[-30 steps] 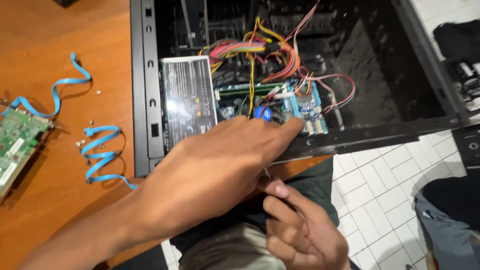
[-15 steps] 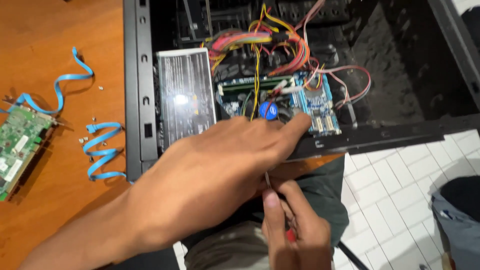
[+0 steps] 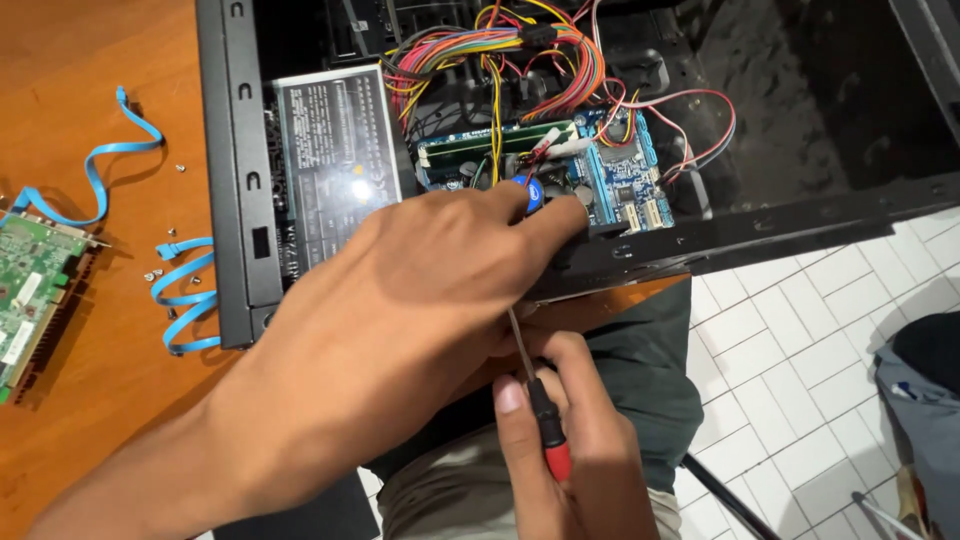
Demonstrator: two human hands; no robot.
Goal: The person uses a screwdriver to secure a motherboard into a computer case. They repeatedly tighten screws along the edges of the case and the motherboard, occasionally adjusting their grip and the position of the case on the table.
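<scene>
Red and black plastic marked the handle of the screwdriver [image 3: 545, 430], pinched in the closed fingers of the right hand [image 3: 565, 450] at the near edge, above the lap. Its thin shaft ran up and left toward the near rail of the case [image 3: 230, 190], the tip hidden under the left hand [image 3: 400, 320]. That hand lay draped over the rail, fingers curled on its edge and reaching in beside the blue board [image 3: 625, 190] — gripping or merely bracing, I could not tell. Judged from this, a screw along the near rail was being worked; the next move would call for keeping the tip seated and the case steady. Left, on the wooden table [image 3: 90, 80], lay blue cables [image 3: 185, 295], loose screws [image 3: 155, 275] and a green card [image 3: 30, 290]. Farther in sat the grey drive [image 3: 330, 160] and coloured wires [image 3: 500, 50].
</scene>
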